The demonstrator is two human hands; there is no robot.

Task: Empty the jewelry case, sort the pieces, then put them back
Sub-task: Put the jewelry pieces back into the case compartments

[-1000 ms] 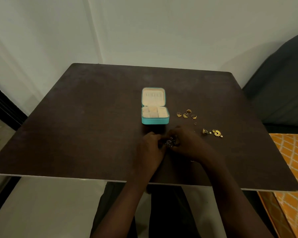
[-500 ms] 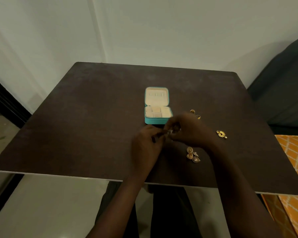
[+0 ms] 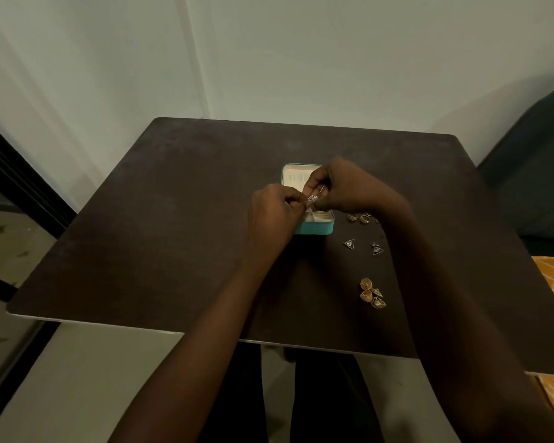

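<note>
Small silver piece (image 3: pixel 312 198) between both hands

Dark brown square surface (image 3: pixel 173 251), matte, pale edge along the near side. Landmark: teal jewelry case (image 3: pixel 314 226), lid open, sitting around the middle. Just right of the case: small cluster of gold rings (image 3: pixel 359 217). Right of the case and nearer the front: two triangular earrings (image 3: pixel 350 243), slightly apart. Further toward the near edge from those: a clump of gold filigree earrings (image 3: pixel 371 294), pieces touching.
</note>
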